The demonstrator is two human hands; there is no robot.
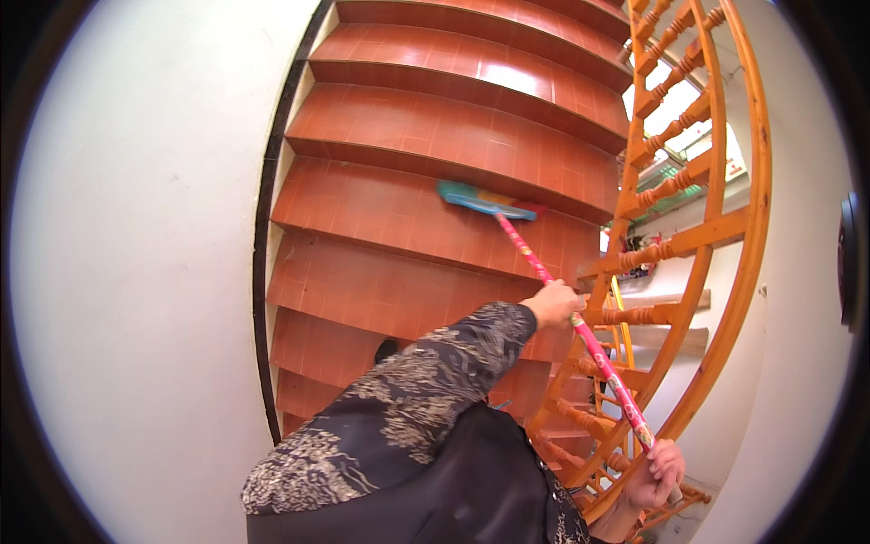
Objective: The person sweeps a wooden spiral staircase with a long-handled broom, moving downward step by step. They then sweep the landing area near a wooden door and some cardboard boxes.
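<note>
A broom with a pink patterned handle (pixel 612 374) runs slantwise across the lower right of the view. My left hand (pixel 554 303) is closed around the middle of the handle. Near the handle's top end, my right hand (pixel 658 474) grips it beside the banister. The broom head (pixel 486 202), a light blue block with green, yellow and red bristles, lies on a reddish-brown stair tread (pixel 380 204), close to the riser behind it. The bristles look blurred.
Reddish-brown steps (pixel 448 129) climb away in front of me. A white wall (pixel 149 238) with a black skirting strip (pixel 262 231) borders them on the left. A wooden banister with turned balusters (pixel 760 204) curves along the right. A dark shoe (pixel 386 350) shows on a lower step.
</note>
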